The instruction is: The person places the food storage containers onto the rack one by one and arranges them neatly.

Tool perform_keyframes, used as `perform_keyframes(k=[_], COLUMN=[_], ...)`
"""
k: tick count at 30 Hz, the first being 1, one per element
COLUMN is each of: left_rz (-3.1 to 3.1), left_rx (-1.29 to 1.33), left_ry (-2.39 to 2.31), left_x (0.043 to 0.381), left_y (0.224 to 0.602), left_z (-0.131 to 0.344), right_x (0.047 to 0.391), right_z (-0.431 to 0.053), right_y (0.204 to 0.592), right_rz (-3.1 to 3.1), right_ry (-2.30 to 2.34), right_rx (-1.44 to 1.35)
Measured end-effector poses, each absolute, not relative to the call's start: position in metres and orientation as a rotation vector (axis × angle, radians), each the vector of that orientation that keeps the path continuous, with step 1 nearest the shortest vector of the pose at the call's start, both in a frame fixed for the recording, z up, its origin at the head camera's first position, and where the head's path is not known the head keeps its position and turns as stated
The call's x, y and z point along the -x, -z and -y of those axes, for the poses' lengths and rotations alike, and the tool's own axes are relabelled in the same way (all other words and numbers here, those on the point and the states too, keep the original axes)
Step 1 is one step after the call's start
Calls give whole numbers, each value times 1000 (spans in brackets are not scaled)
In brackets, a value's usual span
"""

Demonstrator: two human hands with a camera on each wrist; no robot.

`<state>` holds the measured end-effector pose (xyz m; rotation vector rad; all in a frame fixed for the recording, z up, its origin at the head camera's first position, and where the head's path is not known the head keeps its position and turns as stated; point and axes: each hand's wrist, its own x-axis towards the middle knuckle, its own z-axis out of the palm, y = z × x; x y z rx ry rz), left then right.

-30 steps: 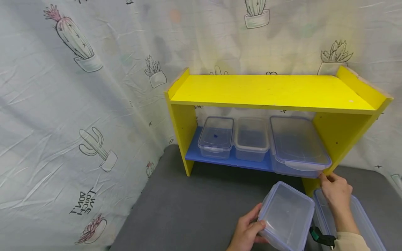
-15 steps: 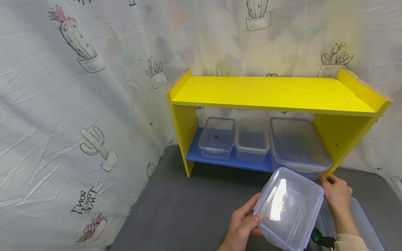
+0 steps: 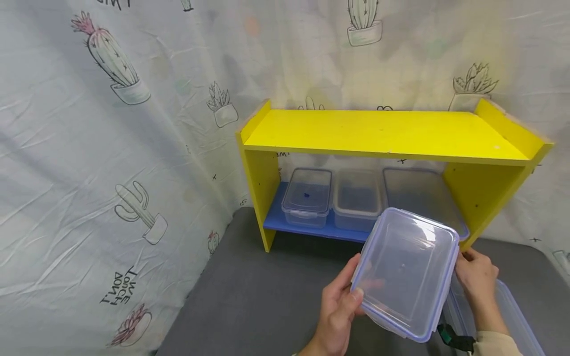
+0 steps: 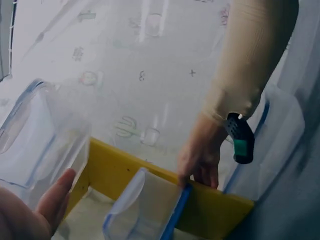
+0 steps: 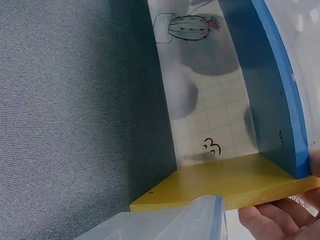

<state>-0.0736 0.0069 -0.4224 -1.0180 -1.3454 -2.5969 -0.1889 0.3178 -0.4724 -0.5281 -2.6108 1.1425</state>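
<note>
A clear plastic food container (image 3: 405, 272) with a lilac-rimmed lid is raised and tilted in front of the shelf unit. My left hand (image 3: 335, 314) grips its left side, thumb on the lid's edge. To the right, my right hand (image 3: 478, 274) grips the lower front edge of the yellow side panel (image 3: 485, 202). In the right wrist view, fingers (image 5: 272, 220) wrap the panel beneath the blue shelf (image 5: 287, 100). A larger lidded container (image 3: 418, 193) stands at the shelf's right end, its front hidden behind the held one.
Two smaller containers, one with a blue-rimmed lid (image 3: 307, 198) and one with a whitish lid (image 3: 357, 198), stand on the blue shelf. Another large container (image 3: 512, 306) lies on the grey table (image 3: 249, 296), right of the unit. A cactus-print curtain (image 3: 178, 99) hangs behind.
My left hand has lifted the container upward and tilted its lid more toward the camera; it now covers the large container's front. My right hand stays at the side panel.
</note>
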Motion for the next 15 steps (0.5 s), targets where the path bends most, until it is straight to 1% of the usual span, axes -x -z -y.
perform_keyframes(k=[6, 15], left_rz=[1301, 1351], left_rx=[1145, 1119], left_ry=[2370, 2190], left_x=[82, 96], left_y=[412, 379], left_z=[-9, -5], right_x=[188, 188], right_z=[-316, -314], right_y=[472, 471], right_rz=[2596, 2624], right_ry=[-1148, -1151], right_rx=[536, 557])
